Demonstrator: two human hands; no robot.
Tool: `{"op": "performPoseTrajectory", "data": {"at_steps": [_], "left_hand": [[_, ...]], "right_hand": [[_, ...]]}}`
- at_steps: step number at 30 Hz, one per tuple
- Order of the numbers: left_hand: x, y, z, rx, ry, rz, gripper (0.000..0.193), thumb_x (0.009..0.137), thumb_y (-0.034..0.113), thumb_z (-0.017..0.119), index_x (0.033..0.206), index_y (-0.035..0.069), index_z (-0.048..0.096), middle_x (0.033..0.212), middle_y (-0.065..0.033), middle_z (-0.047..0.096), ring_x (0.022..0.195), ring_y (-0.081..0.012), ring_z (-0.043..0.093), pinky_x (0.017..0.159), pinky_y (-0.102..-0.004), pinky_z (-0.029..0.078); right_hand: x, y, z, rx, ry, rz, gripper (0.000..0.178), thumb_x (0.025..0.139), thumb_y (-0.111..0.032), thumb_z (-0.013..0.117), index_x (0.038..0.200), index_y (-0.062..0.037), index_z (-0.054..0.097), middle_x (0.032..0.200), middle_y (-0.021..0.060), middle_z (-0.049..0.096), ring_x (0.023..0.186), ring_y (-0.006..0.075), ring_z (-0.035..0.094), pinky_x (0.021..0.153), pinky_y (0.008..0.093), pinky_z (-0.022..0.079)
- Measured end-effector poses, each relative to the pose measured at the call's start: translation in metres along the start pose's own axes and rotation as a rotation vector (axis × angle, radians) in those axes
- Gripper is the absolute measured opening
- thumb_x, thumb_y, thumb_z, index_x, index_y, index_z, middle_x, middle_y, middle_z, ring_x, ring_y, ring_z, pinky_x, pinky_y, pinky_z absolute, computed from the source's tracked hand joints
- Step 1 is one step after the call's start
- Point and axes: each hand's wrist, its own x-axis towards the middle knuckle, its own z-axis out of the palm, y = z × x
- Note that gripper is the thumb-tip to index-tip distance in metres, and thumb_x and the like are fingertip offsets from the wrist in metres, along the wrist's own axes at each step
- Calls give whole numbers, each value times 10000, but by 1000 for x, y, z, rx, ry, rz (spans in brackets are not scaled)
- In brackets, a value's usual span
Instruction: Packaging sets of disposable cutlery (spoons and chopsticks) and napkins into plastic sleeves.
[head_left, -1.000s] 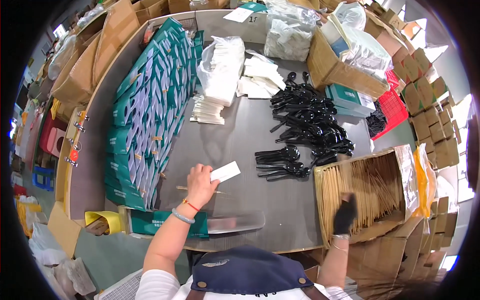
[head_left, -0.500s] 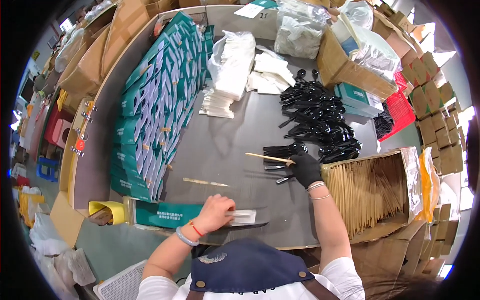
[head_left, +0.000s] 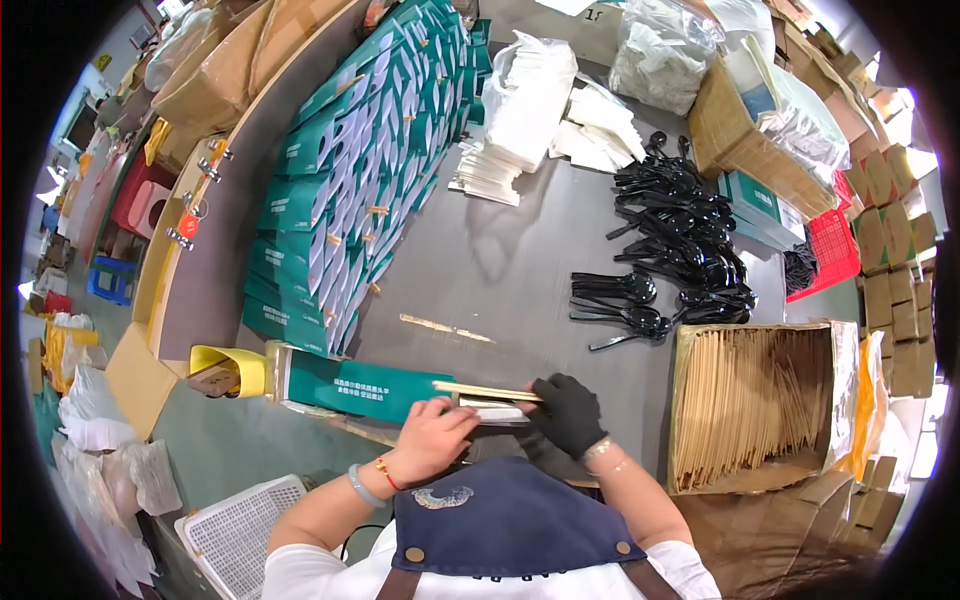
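- Holding the work at six o'clock on the counter [head_left: 520, 250]: your left hand [head_left: 432, 440] lies bare, fingers curled down onto the green paper sleeve [head_left: 365, 387], pinning its open end flat.
- Your right hand [head_left: 568, 412], in a black glove, is closed around the end of a pair of wooden chopsticks [head_left: 485, 391], with a white slip [head_left: 490, 410] just under them, tips pointing toward nine o'clock at the sleeve mouth.
- Sleeve lies crosswise along the near counter edge, touching your left fingers; chopsticks rest just at its opening. How far they are inside, you cannot tell from here.
- Risk, as a judgement: if the left hand lifts, the sleeve mouth may close or the sleeve may slide toward nine o'clock, and the sticks would jam or tear the paper.
- Risk: the glove may dull your feel, so the white slip could separate from the sticks and be left out.
- Loose chopstick pair [head_left: 445, 327] lies at twelve o'clock of your hands, apart from them.
- Black plastic spoons [head_left: 670, 250] piled at two o'clock; box of wrapped sticks [head_left: 750, 400] at three o'clock; stacked green sleeves [head_left: 350, 190] at ten o'clock.
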Motion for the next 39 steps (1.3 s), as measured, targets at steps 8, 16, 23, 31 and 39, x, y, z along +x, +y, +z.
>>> {"op": "performPoseTrajectory", "data": {"at_steps": [8,16,23,31,39], "left_hand": [[5,-32,-24,-83,63,-98,740,558,234,856,1218,63,568,1244,-92,519,1157,-343,462,987,-485,385],[35,-10,-7,-89,105,-34,742,535,215,858,1197,47,568,1215,-86,521,1106,-317,479,950,-440,406],[47,-11,1,-86,62,-10,707,591,192,831,1242,105,571,1208,-93,530,1092,-324,489,944,-447,415],[56,0,-20,87,-230,144,198,761,130,629,957,153,643,973,-125,527,945,-321,530,790,-423,452],[54,0,-239,-224,205,50,306,689,182,733,959,73,640,1114,-142,544,1041,-267,555,873,-349,464]], "right_hand": [[-34,33,6,-278,-44,-132,472,817,-207,688,1275,-275,601,872,50,623,775,253,597,638,373,485],[-22,26,38,187,84,-5,195,799,-144,676,987,-104,709,993,134,662,952,327,618,785,427,513],[0,-25,52,590,104,95,304,740,-177,788,974,-62,631,953,124,620,834,296,621,744,373,510],[-24,18,20,-194,116,-108,655,624,-526,770,1120,-120,635,1066,104,626,1033,303,573,855,484,407],[-74,57,-14,-289,286,169,641,663,-436,792,1181,-126,580,1104,67,582,1082,277,522,905,446,376]]}}
